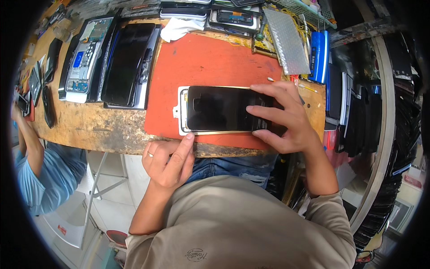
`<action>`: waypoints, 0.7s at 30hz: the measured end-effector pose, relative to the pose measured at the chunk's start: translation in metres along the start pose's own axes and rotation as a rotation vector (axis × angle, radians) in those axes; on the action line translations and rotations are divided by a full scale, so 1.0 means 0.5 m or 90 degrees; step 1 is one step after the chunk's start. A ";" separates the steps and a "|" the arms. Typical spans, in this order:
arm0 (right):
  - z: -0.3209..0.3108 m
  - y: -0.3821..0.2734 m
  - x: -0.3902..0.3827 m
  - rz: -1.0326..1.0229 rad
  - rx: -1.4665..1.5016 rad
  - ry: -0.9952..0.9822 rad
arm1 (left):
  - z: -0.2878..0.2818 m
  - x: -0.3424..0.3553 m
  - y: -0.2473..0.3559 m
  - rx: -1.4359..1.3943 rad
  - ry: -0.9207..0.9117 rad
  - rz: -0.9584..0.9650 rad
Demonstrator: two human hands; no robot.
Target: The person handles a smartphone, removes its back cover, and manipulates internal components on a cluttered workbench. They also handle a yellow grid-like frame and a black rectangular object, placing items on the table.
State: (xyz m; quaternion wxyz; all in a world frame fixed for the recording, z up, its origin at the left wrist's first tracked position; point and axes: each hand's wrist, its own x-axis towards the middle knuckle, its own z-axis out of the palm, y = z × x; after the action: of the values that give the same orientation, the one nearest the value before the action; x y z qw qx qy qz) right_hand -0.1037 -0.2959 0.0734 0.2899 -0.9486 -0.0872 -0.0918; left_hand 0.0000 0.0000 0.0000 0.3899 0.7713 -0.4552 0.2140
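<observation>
A black phone screen (219,107) lies lengthwise over a white frame or tray (182,127), whose left end sticks out past it on the orange mat (215,58). My right hand (286,114) grips the screen's right end, thumb on the near edge and fingers on the far edge and the glass. At the frame's near left corner, the stretched index finger of my left hand (168,161) touches the rim. Its other fingers are partly curled, with a ring on one, and nothing is held in them. What lies beneath the screen is mostly hidden.
Left of the mat lie an opened phone (83,60) and a large black screen (127,65). A white cloth (181,29), bubble wrap (286,40) and a blue cylinder (319,56) stand along the back. Another person's arm (31,139) reaches in at far left.
</observation>
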 end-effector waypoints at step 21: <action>0.013 0.012 0.031 -0.004 0.034 -0.034 | 0.004 -0.002 -0.011 0.064 -0.023 0.012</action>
State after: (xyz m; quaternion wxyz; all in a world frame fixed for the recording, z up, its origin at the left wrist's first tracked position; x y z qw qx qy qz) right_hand -0.0864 -0.2956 0.0684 0.3122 -0.9425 -0.1000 -0.0652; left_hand 0.0043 0.0007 -0.0042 0.3400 0.7896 -0.4580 0.2261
